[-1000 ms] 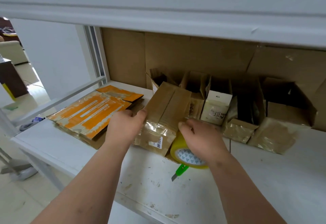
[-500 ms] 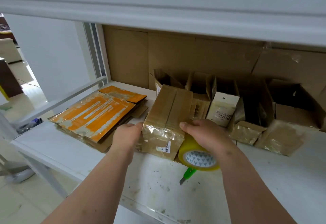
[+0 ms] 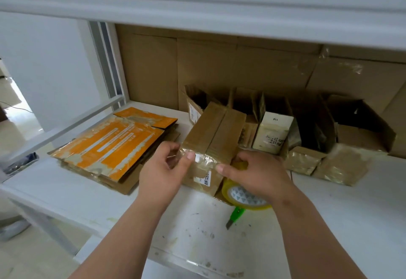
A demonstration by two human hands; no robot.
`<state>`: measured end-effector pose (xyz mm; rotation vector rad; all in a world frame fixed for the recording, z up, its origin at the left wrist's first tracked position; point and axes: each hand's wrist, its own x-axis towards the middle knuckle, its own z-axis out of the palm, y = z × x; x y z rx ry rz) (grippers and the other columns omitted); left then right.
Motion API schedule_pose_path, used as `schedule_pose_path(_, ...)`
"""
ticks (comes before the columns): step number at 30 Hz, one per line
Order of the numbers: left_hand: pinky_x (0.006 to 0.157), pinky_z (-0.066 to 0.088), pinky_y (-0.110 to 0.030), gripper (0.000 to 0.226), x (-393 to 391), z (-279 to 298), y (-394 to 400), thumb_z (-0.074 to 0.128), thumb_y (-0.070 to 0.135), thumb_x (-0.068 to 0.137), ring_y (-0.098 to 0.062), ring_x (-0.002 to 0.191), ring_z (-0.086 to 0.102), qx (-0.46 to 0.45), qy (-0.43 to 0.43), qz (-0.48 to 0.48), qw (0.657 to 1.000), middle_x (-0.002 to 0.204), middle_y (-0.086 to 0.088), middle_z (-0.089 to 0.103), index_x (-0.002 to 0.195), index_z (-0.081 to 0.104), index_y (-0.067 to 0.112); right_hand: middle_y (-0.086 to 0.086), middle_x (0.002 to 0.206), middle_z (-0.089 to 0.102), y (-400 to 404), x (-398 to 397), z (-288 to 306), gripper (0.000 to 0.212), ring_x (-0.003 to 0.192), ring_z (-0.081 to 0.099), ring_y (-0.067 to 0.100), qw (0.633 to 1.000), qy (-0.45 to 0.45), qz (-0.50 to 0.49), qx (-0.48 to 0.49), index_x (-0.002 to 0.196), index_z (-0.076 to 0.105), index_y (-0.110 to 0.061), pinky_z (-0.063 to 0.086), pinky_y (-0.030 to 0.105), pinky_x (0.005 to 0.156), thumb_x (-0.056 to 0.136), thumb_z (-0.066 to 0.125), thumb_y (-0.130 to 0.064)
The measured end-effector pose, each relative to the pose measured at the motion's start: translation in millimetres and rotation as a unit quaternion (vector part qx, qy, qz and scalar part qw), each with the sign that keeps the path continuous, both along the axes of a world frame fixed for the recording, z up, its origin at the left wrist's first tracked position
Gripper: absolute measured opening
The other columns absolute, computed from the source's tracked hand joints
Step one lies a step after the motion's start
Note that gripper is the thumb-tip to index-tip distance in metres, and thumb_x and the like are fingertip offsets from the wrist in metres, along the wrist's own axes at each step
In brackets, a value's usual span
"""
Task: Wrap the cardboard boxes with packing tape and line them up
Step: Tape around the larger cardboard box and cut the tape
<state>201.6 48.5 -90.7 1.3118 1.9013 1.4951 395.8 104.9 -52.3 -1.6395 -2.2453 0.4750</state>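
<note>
Nearest me, below my right wrist, a green utility knife (image 3: 235, 215) lies on the white shelf (image 3: 329, 224). Just above it, under my right palm, sits the roll of yellow packing tape (image 3: 243, 197), standing on edge against the lower right corner of the box; whether my palm touches it I cannot tell. My right hand (image 3: 256, 174) curls over the near right edge of the cardboard box (image 3: 216, 134), thumb laid on its crinkled taped front. My left hand (image 3: 163, 172) grasps the near left corner, thumb pressed on the glossy tape by a white label. The box lies between my hands and runs away from them. To the left of my left hand lies a stack of flattened orange cartons (image 3: 109, 144). Beyond my right hand, open taped boxes (image 3: 305, 160) stand in a row against a cardboard backing (image 3: 208, 63).
</note>
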Motion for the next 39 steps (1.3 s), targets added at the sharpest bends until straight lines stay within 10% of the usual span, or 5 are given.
schedule_pose_path(14,0.080,0.059,-0.039,0.019,-11.6,-15.2,-0.8,0.062,0.029,0.095,0.004,0.083,0.067,0.040,-0.047,0.015,0.998,0.085,0.032,0.070,0.102,0.070,0.045,-0.015,0.086,0.060,-5.8,-14.4,-15.4,0.058,0.083,0.056,0.008,0.994,-0.057,-0.036,0.091,0.095,0.061,-0.032,0.035,0.036,0.095,0.080,0.036,-0.083)
schedule_pose_path(20,0.067,0.031,0.006,0.032,-4.7,-17.2,8.9,0.054,0.027,0.101,0.004,0.083,0.053,0.028,0.058,0.075,0.995,0.102,0.010,0.069,0.127,0.066,0.015,-0.012,0.083,0.058,-10.9,-24.3,-19.3,0.057,0.083,0.058,0.014,0.982,-0.089,-0.068,0.149,0.091,0.056,-0.031,0.036,0.036,0.088,0.083,0.032,-0.082)
schedule_pose_path(28,0.069,0.039,-0.023,0.037,1.2,-19.2,8.0,0.048,0.026,0.103,-0.010,0.066,0.055,0.020,0.098,0.089,0.991,0.098,-0.008,0.075,0.137,0.058,0.013,-0.011,0.091,0.060,-5.2,-18.4,-19.7,0.055,0.090,0.058,0.013,0.994,-0.068,-0.046,0.073,0.096,0.059,-0.030,0.030,0.037,0.089,0.088,0.025,-0.073)
schedule_pose_path(34,0.085,0.042,-0.028,0.077,6.5,-21.1,7.8,0.041,0.051,0.099,-0.011,0.110,0.053,-0.047,0.130,-0.009,0.990,0.129,-0.002,0.059,0.159,0.007,0.015,-0.010,0.084,0.058,-10.2,-28.1,-20.4,0.052,0.081,0.056,0.013,0.986,-0.093,-0.074,0.118,0.092,0.058,-0.029,0.033,0.034,0.082,0.092,0.029,-0.072)
schedule_pose_path(39,0.117,0.020,-0.035,0.117,9.1,-18.0,12.4,0.047,0.075,0.077,-0.019,0.150,0.011,-0.093,0.111,-0.066,0.987,0.166,-0.003,0.007,0.154,-0.020,0.017,-0.003,0.116,0.061,-15.7,-25.8,-7.2,0.032,0.107,0.056,0.017,0.997,-0.060,-0.025,0.047,0.118,0.062,-0.032,0.038,0.034,0.094,0.098,0.040,-0.042)
